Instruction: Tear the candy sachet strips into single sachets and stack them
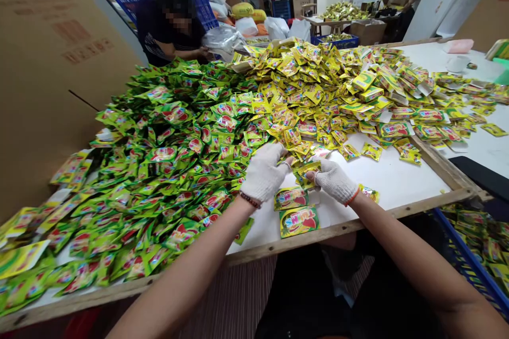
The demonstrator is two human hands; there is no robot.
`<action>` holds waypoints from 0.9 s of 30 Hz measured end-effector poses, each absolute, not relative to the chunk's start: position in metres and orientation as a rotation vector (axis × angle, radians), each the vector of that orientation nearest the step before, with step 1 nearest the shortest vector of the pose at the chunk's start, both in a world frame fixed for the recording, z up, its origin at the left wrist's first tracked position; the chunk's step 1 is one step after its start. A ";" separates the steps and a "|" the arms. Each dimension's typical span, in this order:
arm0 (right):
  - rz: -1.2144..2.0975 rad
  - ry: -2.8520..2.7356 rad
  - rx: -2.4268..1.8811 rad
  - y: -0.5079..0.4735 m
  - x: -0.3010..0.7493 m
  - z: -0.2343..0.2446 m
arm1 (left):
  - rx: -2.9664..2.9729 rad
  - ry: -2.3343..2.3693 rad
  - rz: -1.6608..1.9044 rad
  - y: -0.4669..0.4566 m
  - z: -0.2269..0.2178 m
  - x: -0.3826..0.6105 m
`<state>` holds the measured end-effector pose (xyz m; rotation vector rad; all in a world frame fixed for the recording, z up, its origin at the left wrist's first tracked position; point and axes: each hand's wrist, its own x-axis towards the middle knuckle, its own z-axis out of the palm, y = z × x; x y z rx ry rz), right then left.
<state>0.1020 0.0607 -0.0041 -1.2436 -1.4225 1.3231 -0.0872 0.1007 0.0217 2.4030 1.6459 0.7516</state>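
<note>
**Gloved hands pinch one sachet at the heap's edge**

Green and yellow sachets (199,132) lie heaped across a white table (382,180). The right hand (334,180), in a knit glove, has its fingers (312,168) closed on a small sachet (305,174) lying slantwise. The left hand (264,172) is farther off, its curled fingers (283,154) just beside the sachet, their grip unclear.
</note>
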 end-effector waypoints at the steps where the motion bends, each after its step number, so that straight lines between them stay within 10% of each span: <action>1: 1.313 -1.404 -1.241 0.061 0.103 -0.005 | 2.506 1.804 0.652 0.110 0.023 -0.092; 16: 1.257 -1.214 -1.004 0.064 0.111 -0.001 | 1.785 1.521 0.811 0.077 0.044 -0.138; 27: 0.959 -1.222 -1.163 0.064 0.112 -0.009 | 2.704 1.691 0.583 0.072 0.003 -0.078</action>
